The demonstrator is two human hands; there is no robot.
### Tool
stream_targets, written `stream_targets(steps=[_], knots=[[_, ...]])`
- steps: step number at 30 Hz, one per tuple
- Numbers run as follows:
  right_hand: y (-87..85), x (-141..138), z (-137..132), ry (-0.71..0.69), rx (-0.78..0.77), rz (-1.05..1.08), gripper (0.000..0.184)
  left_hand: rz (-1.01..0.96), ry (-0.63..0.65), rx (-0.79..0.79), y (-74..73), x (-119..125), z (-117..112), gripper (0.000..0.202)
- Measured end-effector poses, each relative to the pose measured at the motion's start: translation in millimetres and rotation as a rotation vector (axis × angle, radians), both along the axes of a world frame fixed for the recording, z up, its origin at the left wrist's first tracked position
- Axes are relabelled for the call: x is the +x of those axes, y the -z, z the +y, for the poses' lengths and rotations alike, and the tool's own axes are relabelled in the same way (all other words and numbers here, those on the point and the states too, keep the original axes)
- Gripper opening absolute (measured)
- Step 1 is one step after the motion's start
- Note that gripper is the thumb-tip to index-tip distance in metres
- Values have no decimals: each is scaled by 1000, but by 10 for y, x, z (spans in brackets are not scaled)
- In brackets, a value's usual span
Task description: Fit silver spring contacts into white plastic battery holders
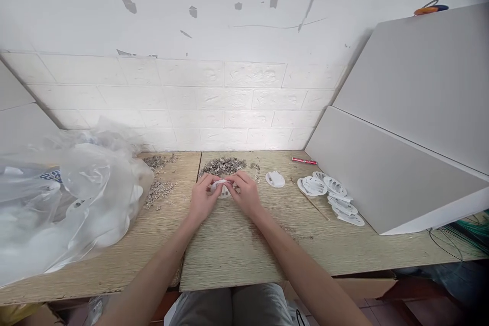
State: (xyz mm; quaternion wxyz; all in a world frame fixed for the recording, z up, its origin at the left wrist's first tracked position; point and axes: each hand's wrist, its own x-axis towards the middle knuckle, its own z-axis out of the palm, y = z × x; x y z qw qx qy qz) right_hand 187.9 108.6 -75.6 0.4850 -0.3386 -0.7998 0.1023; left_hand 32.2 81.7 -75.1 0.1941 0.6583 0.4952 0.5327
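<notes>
Both hands meet at the middle of the table, in front of a pile of small metal pieces. My left hand and my right hand pinch the upper edge of a white round card between thumbs and fingers. The card has small dark marks or slots, and the fingers hide part of it. Just right of my hands lies another white round card, flat on the table. Farther right, several white slotted cards overlap in a loose heap.
A large clear plastic bag of white pieces fills the left side. More small metal pieces are scattered beside it. A red pen and a thin stick lie at right, near a grey panel. The white wall stands behind.
</notes>
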Motion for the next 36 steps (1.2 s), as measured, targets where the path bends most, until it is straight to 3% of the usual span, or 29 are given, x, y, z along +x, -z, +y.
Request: stream_targets(steps=[5,8,11,14,20,24,27,33,36], knots=[[-39,-5,-20,33,-109,36,16,-14,-51,-29,-48,2,25,19],[-119,0,-50,104,-310,104,11,73,-73,-125,-164,-7,78,19],[-216,44,-63,148,-648,75,9,132,87,-389,-277,-14,123,15],[-295,114,-27,85,-942,-43,14,108,223,-636,-323,-4,155,11],[-426,204,87,-124,-1266,-260,20,180,502,-990,-400,51,232,9],[-442,215,45,-120,-1239,-305,21,227,533,-1016,-407,61,275,13],[-353,207,-95,-75,-1115,-258,20,168,533,-971,-301,49,239,22],[-131,186,-391,192,-734,-280,8,117,321,-633,-46,48,21,38],[-112,247,-358,89,-735,-227,8,55,361,-631,-46,33,-48,39]])
